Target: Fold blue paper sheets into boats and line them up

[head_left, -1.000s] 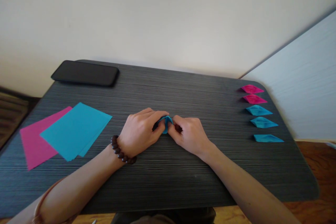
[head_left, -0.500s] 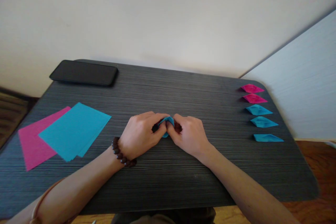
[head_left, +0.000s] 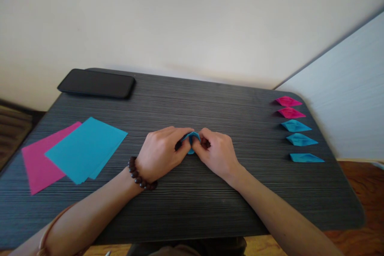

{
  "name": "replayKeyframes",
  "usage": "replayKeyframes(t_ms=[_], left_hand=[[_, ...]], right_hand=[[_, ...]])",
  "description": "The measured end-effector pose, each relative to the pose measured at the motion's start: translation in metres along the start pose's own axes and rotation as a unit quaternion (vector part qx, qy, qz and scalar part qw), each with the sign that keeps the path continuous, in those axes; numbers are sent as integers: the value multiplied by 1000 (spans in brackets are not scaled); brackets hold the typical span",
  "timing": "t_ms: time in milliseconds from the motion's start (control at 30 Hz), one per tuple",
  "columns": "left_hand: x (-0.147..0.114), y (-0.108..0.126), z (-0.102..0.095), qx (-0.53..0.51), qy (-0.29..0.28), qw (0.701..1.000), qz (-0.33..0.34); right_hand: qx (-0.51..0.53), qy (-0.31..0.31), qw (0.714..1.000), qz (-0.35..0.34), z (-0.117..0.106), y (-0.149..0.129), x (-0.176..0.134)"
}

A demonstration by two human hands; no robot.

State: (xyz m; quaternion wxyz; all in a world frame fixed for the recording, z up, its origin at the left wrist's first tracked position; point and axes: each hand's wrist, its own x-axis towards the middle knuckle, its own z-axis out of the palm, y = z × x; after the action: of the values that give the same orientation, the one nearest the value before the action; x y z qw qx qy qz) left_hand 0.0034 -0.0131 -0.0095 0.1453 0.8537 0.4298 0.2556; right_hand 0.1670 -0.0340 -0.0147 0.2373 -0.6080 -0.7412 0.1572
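Observation:
A small piece of folded blue paper (head_left: 195,134) is pinched between my two hands, over the middle of the dark table. My left hand (head_left: 163,150), with a dark beaded bracelet at the wrist, grips its left side. From the right, my right hand (head_left: 217,152) grips the other side. Both thumbs press inside the fold, which bulges open toward me. My fingers cover most of the paper, so its full shape is hidden.
Blue paper sheets (head_left: 87,150) overlap a pink sheet (head_left: 42,164) on the left. A black phone-like slab (head_left: 97,83) lies at the back left. Along the right edge, folded pink paper boats (head_left: 289,112) and blue ones (head_left: 301,139) form a column on the table (head_left: 192,208).
The blue paper's fold has spread slightly between my thumbs, and its top edge shows more. My hands have hardly moved otherwise.

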Motion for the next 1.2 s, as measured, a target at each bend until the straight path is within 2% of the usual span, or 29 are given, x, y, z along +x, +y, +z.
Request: replayKeyframes(t_ms=[133, 267, 533, 733, 900, 1100, 1200], left_hand=[[1, -1, -2, -40, -27, 998, -35], [1, -2, -3, -52, -38, 998, -19], [-1, -2, 2, -19, -12, 1000, 9], [-3, -1, 5, 19, 10, 1000, -6], [-3, -2, 4, 23, -2, 1000, -22], [3, -3, 0, -82, -5, 991, -101], [5, -4, -1, -126, -8, 985, -116]], right_hand=[[-15, -25, 999, -14, -3, -3, 0], [-16, -40, 999, -8, -5, -4, 0], [4, -22, 1000, -3, 0, -2, 0], [9, -8, 1000, -17, 2, 0, 0], [12, -10, 1000, -23, 1, 1, 0], [34, -3, 999, -21, -1, 0, -1], [39, -2, 999, -24, -1, 0, -1]])
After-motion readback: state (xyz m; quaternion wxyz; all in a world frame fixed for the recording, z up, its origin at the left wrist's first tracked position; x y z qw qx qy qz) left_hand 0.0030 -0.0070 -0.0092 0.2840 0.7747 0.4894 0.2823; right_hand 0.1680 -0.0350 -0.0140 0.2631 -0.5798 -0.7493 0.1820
